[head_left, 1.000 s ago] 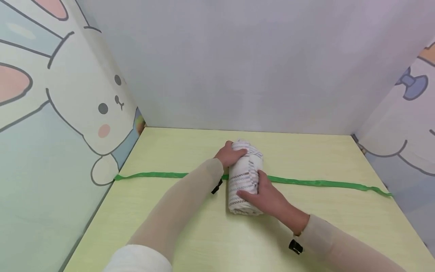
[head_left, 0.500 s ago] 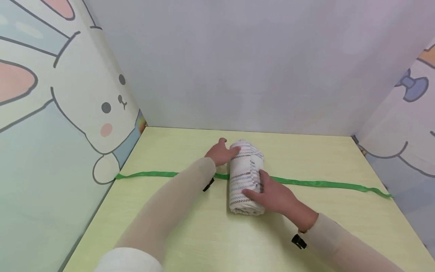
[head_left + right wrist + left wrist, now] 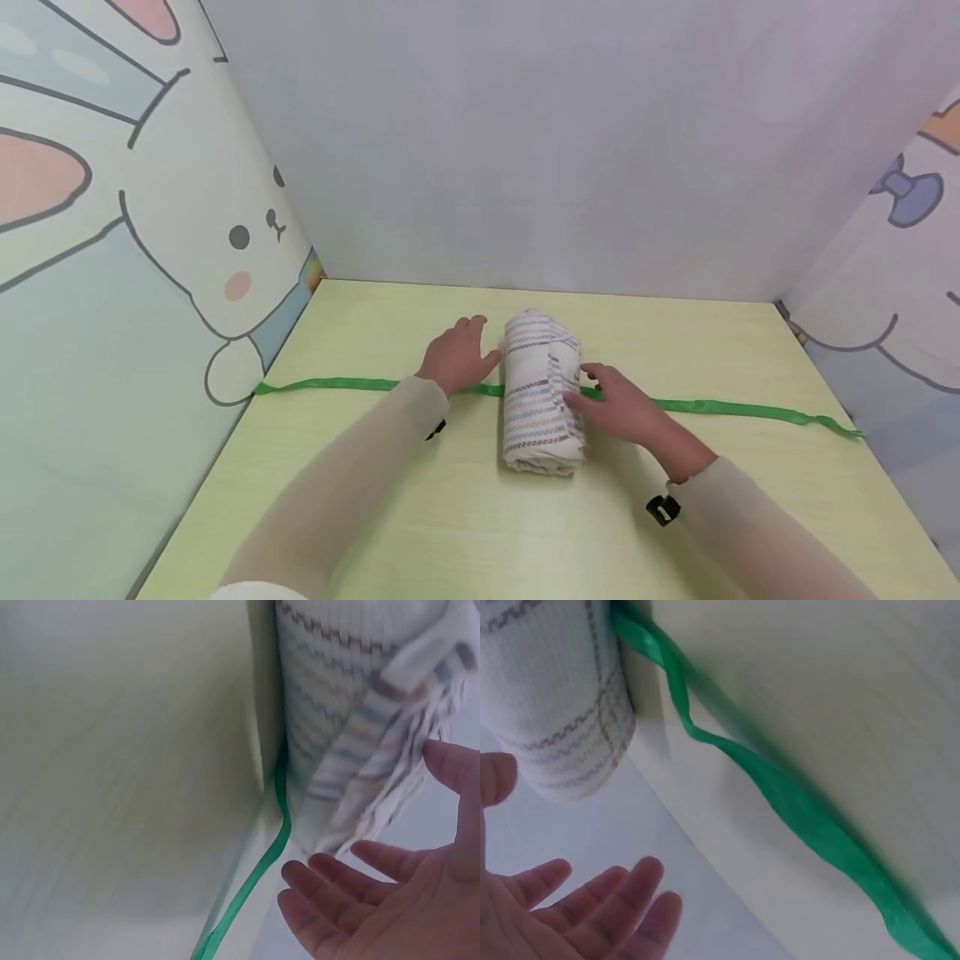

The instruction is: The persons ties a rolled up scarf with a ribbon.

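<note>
A rolled white towel (image 3: 528, 400) with striped, checked bands lies lengthwise across the middle of the table, its loose edge on the upper right side. Off its left side, my left hand (image 3: 456, 354) hovers with fingers spread, apart from the roll; the left wrist view shows the bare palm and the towel (image 3: 547, 690) beyond the thumb. My right hand (image 3: 618, 406) is at the towel's right side, fingers loosely extended. In the right wrist view its thumb is by the towel's layered edge (image 3: 375, 765); whether it touches I cannot tell.
A green ribbon (image 3: 720, 406) runs across the pale yellow table (image 3: 465, 533) and passes under the towel. A grey-white wall (image 3: 525, 150) stands behind, with cartoon-printed panels (image 3: 187, 183) on both sides.
My left hand has let go of the towel's far end and moved left, away from it. The right hand has loosened its grip and drawn slightly back. The towel stays in place.
</note>
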The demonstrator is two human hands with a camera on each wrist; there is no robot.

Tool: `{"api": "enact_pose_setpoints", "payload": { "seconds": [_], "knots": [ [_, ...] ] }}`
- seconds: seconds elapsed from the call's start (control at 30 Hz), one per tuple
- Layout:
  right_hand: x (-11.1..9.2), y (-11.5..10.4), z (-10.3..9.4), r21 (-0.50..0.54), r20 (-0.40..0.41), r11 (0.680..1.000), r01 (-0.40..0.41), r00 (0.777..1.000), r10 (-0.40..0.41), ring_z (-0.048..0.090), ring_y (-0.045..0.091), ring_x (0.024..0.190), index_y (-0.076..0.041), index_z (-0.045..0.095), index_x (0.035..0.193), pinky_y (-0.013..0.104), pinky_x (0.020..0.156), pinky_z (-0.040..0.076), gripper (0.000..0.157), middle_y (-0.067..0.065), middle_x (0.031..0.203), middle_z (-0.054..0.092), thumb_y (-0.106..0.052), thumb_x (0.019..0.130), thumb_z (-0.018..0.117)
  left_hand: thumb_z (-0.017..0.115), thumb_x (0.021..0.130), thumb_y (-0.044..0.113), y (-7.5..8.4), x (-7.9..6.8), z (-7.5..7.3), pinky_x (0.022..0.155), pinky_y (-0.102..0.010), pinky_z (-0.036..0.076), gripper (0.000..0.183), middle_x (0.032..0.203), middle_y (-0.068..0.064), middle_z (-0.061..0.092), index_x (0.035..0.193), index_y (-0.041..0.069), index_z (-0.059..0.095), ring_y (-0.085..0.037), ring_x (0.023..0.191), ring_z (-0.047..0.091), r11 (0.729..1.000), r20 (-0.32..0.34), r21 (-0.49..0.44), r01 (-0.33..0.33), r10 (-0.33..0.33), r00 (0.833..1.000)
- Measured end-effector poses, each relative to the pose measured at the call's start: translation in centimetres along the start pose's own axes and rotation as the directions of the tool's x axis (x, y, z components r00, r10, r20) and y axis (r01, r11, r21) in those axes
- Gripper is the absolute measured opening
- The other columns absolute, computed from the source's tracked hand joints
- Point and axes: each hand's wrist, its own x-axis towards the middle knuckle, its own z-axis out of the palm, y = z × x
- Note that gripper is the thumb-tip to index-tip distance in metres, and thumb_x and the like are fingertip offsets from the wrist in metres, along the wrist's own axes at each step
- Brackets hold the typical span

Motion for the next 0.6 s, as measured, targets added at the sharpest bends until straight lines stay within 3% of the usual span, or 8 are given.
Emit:
{"api": "enact_pose_setpoints", "payload": {
  "seconds": [0.27, 0.47, 0.6],
  "knots": [
    [1.2, 1.3, -1.2, -0.036, 0.007, 0.999, 0.017, 1.000, -0.017, 0.043, 0.049, 0.137, 0.004, 0.038, 0.152, 0.063, 0.105, 0.041, 0.078, 0.029, 0.153, 0.041, -0.051, 0.102, 0.060, 0.061, 0.100, 0.047, -0.8, -1.4, 0.5, 0.084, -0.044, 0.056, 0.062, 0.130, -0.012, 0.060, 0.147, 0.008, 0.047, -0.029, 0.103, 0.064, 0.982, -0.063, 0.159, -0.105, 0.117, 0.991],
    [1.5, 2.0, -1.0, -0.056, 0.030, 0.998, 0.032, 0.999, -0.030, 0.044, 0.047, 0.137, 0.005, 0.041, 0.151, 0.062, 0.106, 0.041, 0.078, 0.028, 0.152, 0.043, -0.053, 0.101, 0.060, 0.064, 0.099, 0.046, -1.8, -2.2, 1.1, 0.079, -0.043, 0.056, 0.060, 0.122, -0.011, 0.063, 0.142, 0.006, 0.052, -0.029, 0.100, 0.065, 0.973, -0.066, 0.191, -0.126, 0.141, 0.988],
    [1.6, 2.3, -1.0, -0.061, 0.034, 0.997, 0.050, 0.998, -0.048, 0.046, 0.046, 0.134, 0.004, 0.044, 0.149, 0.061, 0.105, 0.043, 0.073, 0.027, 0.149, 0.046, -0.049, 0.102, 0.061, 0.065, 0.098, 0.047, -2.4, -2.4, 1.3, 0.086, -0.044, 0.055, 0.061, 0.126, -0.010, 0.063, 0.143, 0.007, 0.053, -0.029, 0.106, 0.064, 0.974, -0.029, 0.179, -0.136, 0.143, 0.989]
  ]
}}
